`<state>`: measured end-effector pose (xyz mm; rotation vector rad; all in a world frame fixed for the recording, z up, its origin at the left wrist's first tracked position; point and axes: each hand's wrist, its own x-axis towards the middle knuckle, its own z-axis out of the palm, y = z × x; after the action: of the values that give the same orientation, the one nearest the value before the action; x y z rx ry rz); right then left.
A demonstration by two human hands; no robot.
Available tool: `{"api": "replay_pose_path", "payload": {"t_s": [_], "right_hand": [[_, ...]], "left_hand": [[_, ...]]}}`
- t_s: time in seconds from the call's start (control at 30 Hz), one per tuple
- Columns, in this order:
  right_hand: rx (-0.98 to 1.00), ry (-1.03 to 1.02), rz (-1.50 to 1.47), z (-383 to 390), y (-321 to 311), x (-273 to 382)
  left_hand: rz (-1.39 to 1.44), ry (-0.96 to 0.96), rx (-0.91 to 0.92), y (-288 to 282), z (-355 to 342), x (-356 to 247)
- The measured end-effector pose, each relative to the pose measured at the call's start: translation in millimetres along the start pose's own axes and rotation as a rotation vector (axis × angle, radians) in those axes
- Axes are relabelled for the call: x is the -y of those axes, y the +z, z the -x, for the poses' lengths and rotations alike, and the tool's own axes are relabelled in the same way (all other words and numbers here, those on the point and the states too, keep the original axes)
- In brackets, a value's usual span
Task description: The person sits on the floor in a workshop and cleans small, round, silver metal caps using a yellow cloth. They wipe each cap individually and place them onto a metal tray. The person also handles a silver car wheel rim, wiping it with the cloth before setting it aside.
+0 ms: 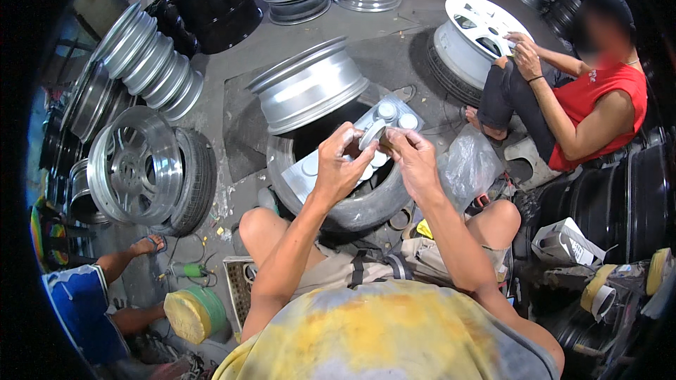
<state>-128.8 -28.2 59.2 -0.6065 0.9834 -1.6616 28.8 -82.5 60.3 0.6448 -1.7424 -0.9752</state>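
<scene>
My left hand [339, 162] pinches a small round grey cap [371, 135], held tilted in front of me. Close against the cap's right side are the closed fingers of my right hand [417, 162]; what lies between them, if anything, is too small to make out. Beneath both hands a light grey board [300, 181] bears several round caps, among them a pale one [387, 110] near its far end. The board rests across a tyre [352, 217] lying flat between my knees. A silver wheel rim [310, 91] leans on that tyre's far side.
At right, a person in red [598, 116] works by hand on a white wheel [468, 42] over a tyre. A plastic bag [470, 165] lies beside my right knee. Stacked rims [151, 63] and another wheel [134, 169] stand left, near a green power tool [190, 269] and a yellow-green roll [190, 315].
</scene>
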Motion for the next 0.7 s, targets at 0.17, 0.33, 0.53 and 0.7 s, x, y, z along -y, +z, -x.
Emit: {"api": "replay_pose_path", "payload": {"t_s": [0.17,0.33,0.53,0.7], "right_hand": [[0.188,-0.912,1.022,6.2,21.5,25.2],[0.161,-0.977,1.052,6.4,25.5,24.2],[-0.047,-0.121,0.334,-0.6,-4.0,7.4],[0.402,-0.661,1.040,1.6,4.6,41.9]], "left_hand": [[0.064,-0.163,-0.003,-5.8,1.6,0.5],[0.167,-0.246,0.003,-5.1,3.7,-6.6],[0.082,-0.158,0.075,-5.7,-0.6,0.8],[-0.070,-0.294,0.212,-14.7,3.7,3.3]]}}
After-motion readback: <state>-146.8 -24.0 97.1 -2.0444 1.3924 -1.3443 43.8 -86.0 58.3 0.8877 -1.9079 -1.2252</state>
